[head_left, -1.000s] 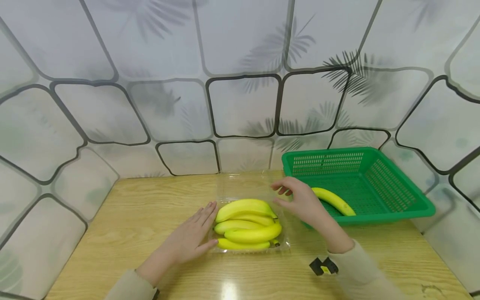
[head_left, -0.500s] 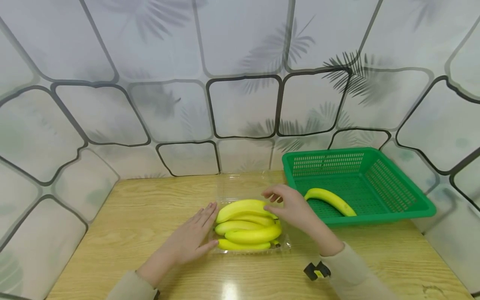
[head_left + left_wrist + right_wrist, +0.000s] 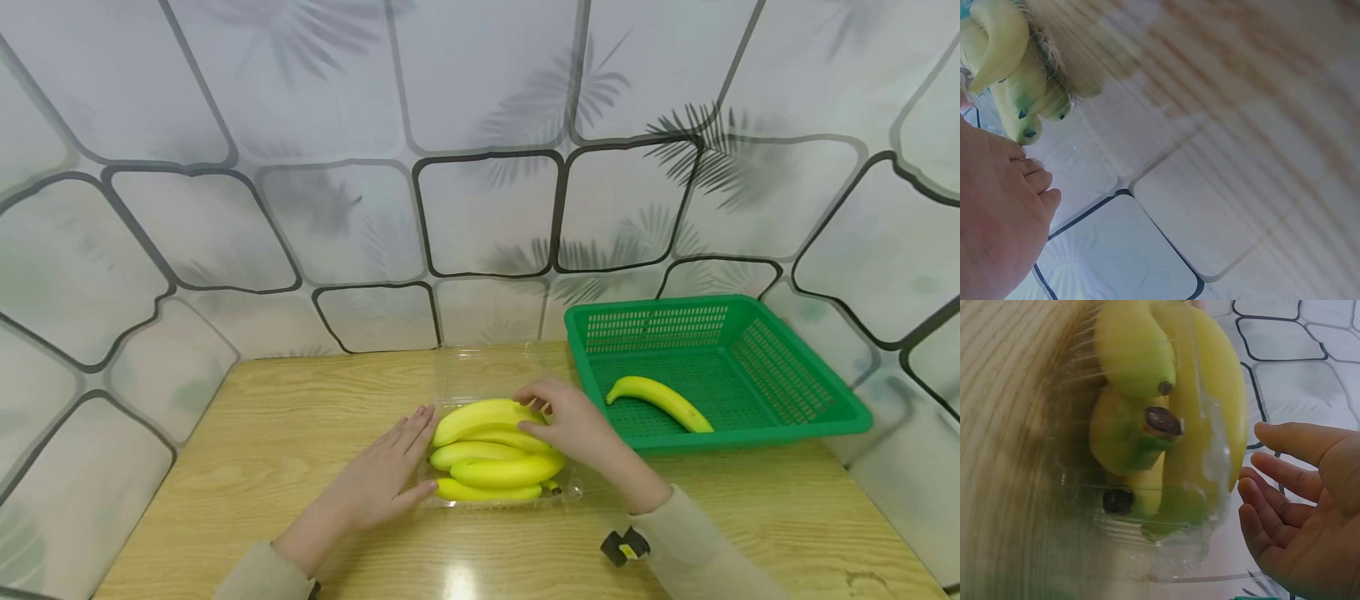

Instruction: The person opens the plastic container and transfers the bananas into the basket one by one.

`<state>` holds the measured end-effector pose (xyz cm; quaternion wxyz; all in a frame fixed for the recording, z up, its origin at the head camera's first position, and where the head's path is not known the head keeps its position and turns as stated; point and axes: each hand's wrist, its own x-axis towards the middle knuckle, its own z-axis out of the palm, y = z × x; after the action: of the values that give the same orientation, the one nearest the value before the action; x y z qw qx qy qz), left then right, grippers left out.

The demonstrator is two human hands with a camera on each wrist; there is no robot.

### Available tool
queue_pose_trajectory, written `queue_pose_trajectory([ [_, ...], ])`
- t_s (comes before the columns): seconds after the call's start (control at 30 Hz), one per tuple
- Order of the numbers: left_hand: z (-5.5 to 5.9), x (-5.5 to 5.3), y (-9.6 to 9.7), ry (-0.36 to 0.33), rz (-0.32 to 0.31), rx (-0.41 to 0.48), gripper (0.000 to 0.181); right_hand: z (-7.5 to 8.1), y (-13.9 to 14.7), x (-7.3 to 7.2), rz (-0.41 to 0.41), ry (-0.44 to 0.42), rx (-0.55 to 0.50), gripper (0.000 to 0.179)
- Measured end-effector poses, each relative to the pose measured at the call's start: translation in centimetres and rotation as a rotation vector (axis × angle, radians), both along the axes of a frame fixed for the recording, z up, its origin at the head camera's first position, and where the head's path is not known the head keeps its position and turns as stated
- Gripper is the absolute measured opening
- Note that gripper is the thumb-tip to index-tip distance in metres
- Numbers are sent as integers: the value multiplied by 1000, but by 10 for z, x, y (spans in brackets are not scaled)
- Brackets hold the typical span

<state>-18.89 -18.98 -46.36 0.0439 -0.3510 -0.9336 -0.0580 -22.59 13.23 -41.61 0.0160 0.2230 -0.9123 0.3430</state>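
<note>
Several yellow bananas (image 3: 506, 472) lie packed in a clear plastic clamshell box (image 3: 576, 492), its clear lid (image 3: 487, 375) folded back toward the wall. My left hand (image 3: 378, 479) rests along the box's left side with fingers straight and thumb spread at the near corner. Over the right end of the farthest banana (image 3: 480, 418) hovers my right hand (image 3: 573, 425). In the right wrist view that hand's fingers (image 3: 1272, 512) are loosely bent, with fingertips right at the banana and nothing between them and the thumb. Dark banana ends (image 3: 1163, 420) show through the box wall.
A green plastic basket (image 3: 813, 358) stands at the back right, holding one banana (image 3: 663, 400). The patterned wall covering (image 3: 487, 208) rises behind the wooden table (image 3: 300, 400) and along both sides.
My right hand has moved left and slightly toward me from the basket's edge to over the far banana, uncovering the stem of the banana in the basket. My left hand has stayed put.
</note>
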Motion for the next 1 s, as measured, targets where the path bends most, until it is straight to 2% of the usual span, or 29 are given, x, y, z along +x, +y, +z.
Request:
queue_pose_trajectory([
  [0.3, 0, 1, 1, -15, 2, 2, 86, -8, -5, 0, -36, 12, 50, 32],
  [0.6, 0, 0, 1, 1, 2, 0, 86, -12, -9, -3, -60, 34, 26, 29],
  [1.0, 1, 0, 1, -15, 4, -4, 86, -21, -11, -11, -99, 51, 15, 31],
])
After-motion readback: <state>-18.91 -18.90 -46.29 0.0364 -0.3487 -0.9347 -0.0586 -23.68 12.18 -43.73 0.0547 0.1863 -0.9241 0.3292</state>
